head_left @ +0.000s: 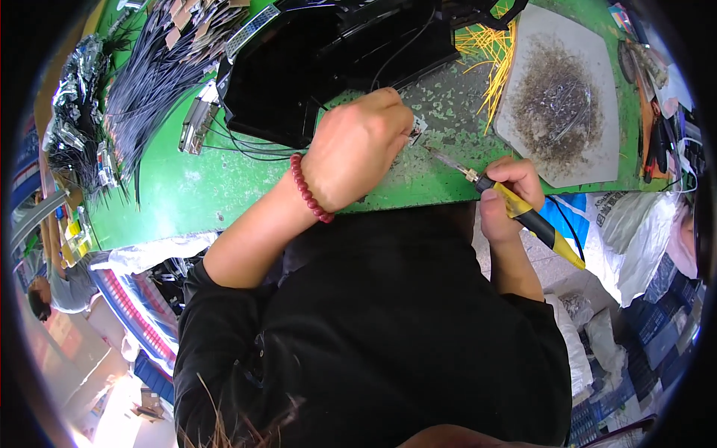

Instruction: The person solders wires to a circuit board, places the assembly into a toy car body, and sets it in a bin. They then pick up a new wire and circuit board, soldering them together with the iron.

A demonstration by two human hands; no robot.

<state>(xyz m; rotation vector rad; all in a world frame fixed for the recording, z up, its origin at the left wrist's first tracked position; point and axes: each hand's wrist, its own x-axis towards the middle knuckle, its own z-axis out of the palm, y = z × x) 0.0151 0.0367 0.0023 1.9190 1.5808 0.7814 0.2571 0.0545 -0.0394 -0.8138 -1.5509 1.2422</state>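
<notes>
My right hand (515,194) grips a soldering iron (534,214) with a yellow and black handle. Its metal tip points up and left, close to a small pale part with dark marks (418,131). That part shows at the fingertips of my left hand (360,145), which is closed in a pinch, back of the hand up, a red bead bracelet on its wrist. The fingers' undersides are hidden, but they appear to hold the part just above the table. Behind the left hand lies a large glossy black plastic housing (299,82), with a thin black wire (407,56) over it.
On the green table (179,187), bundled dark wires (153,82) and metal connectors (71,112) lie at the left. Yellow wires (497,63) lie beside a grey board (515,112) with scattered debris. Pliers-like tools (653,112) are at the far right. Another person (63,287) is at the left.
</notes>
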